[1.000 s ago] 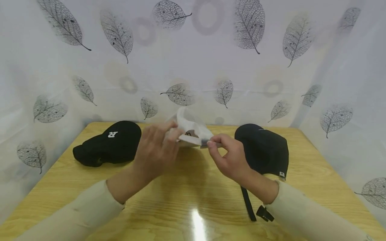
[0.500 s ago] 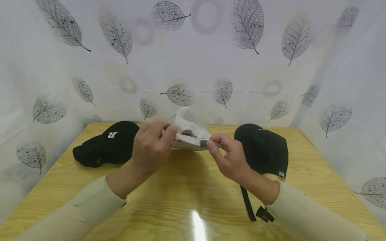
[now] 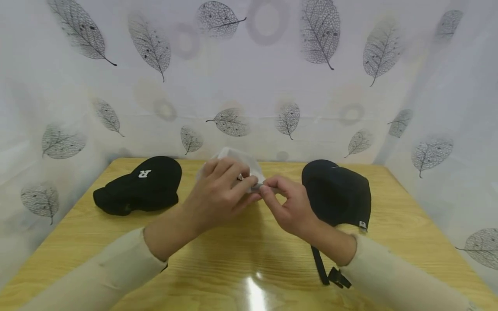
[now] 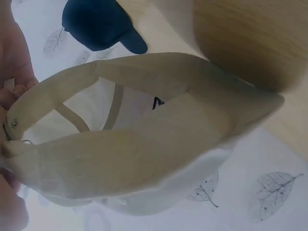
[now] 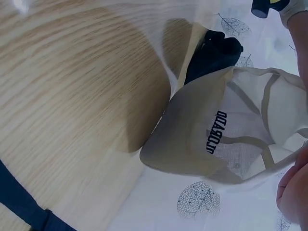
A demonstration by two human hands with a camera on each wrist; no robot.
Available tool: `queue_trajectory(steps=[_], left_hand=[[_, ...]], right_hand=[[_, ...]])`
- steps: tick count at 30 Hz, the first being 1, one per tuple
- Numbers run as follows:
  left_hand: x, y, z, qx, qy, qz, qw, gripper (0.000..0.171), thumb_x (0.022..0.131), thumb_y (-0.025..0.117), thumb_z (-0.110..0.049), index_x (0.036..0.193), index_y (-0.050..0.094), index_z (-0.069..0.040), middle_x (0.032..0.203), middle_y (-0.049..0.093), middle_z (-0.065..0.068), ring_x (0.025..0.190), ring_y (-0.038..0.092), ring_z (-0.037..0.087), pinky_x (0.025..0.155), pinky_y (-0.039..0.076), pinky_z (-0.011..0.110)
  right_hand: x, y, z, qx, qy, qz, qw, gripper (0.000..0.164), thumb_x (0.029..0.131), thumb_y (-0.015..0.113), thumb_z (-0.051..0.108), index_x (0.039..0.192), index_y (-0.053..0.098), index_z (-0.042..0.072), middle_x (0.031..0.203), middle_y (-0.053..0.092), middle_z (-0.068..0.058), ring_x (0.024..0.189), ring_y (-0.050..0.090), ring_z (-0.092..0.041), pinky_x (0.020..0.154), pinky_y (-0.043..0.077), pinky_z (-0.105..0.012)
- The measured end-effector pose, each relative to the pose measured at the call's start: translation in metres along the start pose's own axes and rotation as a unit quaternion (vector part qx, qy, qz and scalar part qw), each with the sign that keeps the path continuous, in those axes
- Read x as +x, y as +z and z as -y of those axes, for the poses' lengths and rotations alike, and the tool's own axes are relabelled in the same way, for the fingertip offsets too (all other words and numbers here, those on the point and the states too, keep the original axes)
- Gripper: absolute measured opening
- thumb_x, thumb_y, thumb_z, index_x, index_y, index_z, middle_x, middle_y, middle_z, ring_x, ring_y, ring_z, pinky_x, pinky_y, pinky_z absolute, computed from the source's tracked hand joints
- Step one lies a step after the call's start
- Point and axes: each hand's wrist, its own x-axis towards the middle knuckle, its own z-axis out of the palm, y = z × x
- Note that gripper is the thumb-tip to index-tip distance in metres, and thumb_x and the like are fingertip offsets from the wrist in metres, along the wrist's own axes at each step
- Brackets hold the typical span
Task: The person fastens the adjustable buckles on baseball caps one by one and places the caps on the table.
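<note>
A white baseball cap (image 3: 237,154) is held up over the middle of the table, its opening facing me. My left hand (image 3: 221,188) has its thumb and fingers at the back edge of the cap, pinching near the adjuster strap. Between thumb and forefinger, my right hand (image 3: 289,203) pinches the end of the grey strap (image 3: 256,187); the two hands' fingertips nearly meet. In the left wrist view the sweatband (image 4: 106,159) and a small round snap (image 4: 14,123) show. Dark printed letters (image 5: 216,132) show inside the cap in the right wrist view.
A black cap with a white R (image 3: 144,185) lies on the table (image 3: 233,268) at left. At right rests another black cap (image 3: 338,192), its strap with a buckle (image 3: 339,277) trailing toward me under my right forearm. A leaf-patterned curtain (image 3: 249,86) closes the back and sides.
My left hand has moved right along the cap's back edge to the strap beside my right fingertips. The cap has tilted and dropped slightly; my right hand has shifted a little left.
</note>
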Motion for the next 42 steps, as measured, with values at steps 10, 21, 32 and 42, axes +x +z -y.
queue_trajectory(steps=[10, 21, 32, 42], left_hand=[[-0.002, 0.0, 0.004, 0.001, 0.081, -0.02, 0.9965, 0.029, 0.091, 0.057, -0.033, 0.086, 0.067, -0.007, 0.082, 0.059, 0.003, 0.079, 0.054, 0.023, 0.072, 0.044, 0.033], [-0.009, 0.003, 0.007, -0.002, 0.075, 0.007, 0.9972, 0.03, 0.091, 0.057, -0.034, 0.091, 0.069, -0.007, 0.084, 0.064, 0.004, 0.081, 0.056, 0.022, 0.075, 0.044, 0.033], [-0.01, 0.004, 0.005, -0.007, 0.08, -0.005, 0.9968, 0.03, 0.091, 0.057, -0.034, 0.085, 0.067, -0.007, 0.08, 0.063, 0.004, 0.077, 0.057, 0.022, 0.074, 0.045, 0.032], [-0.012, 0.002, 0.005, 0.012, 0.076, 0.006, 0.997, 0.033, 0.091, 0.056, -0.038, 0.084, 0.067, -0.008, 0.078, 0.064, 0.002, 0.075, 0.057, 0.02, 0.071, 0.042, 0.033]], right_hand=[[-0.002, -0.005, -0.003, 0.01, -0.016, 0.026, 0.999, 0.006, 0.091, 0.055, 0.004, 0.091, 0.061, 0.007, 0.073, 0.058, 0.0, 0.064, 0.051, -0.005, 0.064, 0.048, -0.023], [-0.004, -0.009, -0.008, 0.016, 0.007, 0.03, 0.999, 0.008, 0.09, 0.056, 0.002, 0.09, 0.063, 0.006, 0.075, 0.061, -0.003, 0.066, 0.055, -0.006, 0.069, 0.055, -0.026], [-0.002, -0.007, -0.008, 0.012, 0.004, 0.033, 0.999, 0.005, 0.087, 0.061, 0.005, 0.087, 0.065, 0.007, 0.081, 0.067, -0.002, 0.075, 0.065, -0.009, 0.068, 0.055, -0.025], [-0.003, -0.009, -0.009, -0.018, -0.01, 0.024, 0.999, 0.01, 0.09, 0.059, 0.013, 0.084, 0.064, 0.007, 0.077, 0.066, 0.0, 0.072, 0.064, -0.008, 0.067, 0.054, -0.022]])
